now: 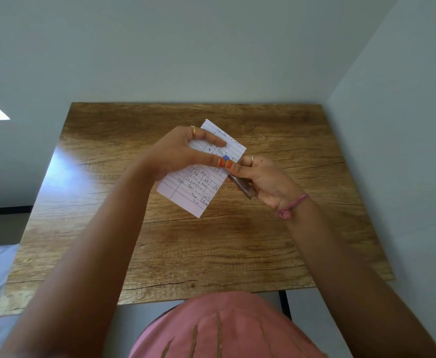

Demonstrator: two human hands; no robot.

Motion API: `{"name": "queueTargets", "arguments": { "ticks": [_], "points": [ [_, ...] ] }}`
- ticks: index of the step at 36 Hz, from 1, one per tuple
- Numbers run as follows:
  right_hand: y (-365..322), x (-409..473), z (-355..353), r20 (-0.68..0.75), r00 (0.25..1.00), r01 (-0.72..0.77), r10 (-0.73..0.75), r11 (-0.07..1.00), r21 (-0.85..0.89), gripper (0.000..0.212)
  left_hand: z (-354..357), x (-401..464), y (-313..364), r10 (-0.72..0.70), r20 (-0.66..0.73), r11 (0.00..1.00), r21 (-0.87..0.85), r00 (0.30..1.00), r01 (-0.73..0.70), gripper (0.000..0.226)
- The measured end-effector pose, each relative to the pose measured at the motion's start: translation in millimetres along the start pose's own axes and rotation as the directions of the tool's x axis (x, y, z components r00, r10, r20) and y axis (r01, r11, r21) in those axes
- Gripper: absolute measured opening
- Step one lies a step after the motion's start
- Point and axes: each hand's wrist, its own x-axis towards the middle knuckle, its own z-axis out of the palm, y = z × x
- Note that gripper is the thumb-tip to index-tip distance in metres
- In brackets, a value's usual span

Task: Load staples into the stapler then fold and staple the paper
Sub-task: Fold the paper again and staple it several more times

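Stapling the folded paper (pixel 186 182), held in my left hand (pixel 183 153).
My right hand (pixel 261 179) grips the stapler (pixel 240 186) at its edge; next, squeeze.

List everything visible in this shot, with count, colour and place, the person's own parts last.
Folded lined paper with handwriting: one, white, held above the middle of the table.
Small metal stapler with blue tip: one, silver-grey, at the paper's right edge.
Wooden table: one, brown, against the pale walls.
Rings: two, gold, one on each hand.
Thread bracelet: one, pink, right wrist.
Left hand: fingers pinching the paper.
Right hand: gripping the stapler.
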Motion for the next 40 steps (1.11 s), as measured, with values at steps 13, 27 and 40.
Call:
{"name": "queueTargets", "arguments": {
  "ticks": [13, 27, 40],
  "points": [
    [-2.5, 6.7, -8.9, 0.013, 0.999, -0.032, 0.032, 0.999, -0.023, 0.041, 8.0, -1.1, -10.1, -0.031, -0.022, 0.993, -0.118, 0.999, 0.028, 0.046],
    [-2.2, 6.7, -24.5, 0.015, 0.998, -0.066, 0.066, 0.997, 0.025, 0.058, 11.1, -19.5, -34.0, 0.021, -0.083, 0.968, -0.247, 0.996, -0.041, 0.03],
    [2.6, 7.1, -28.0, 0.076, 0.996, -0.034, 0.037, 0.999, -0.041, 0.039, 20.1, -22.0, -46.1, 0.011, -0.204, 0.975, -0.216, 0.979, -0.056, 0.028]
  ]
}}
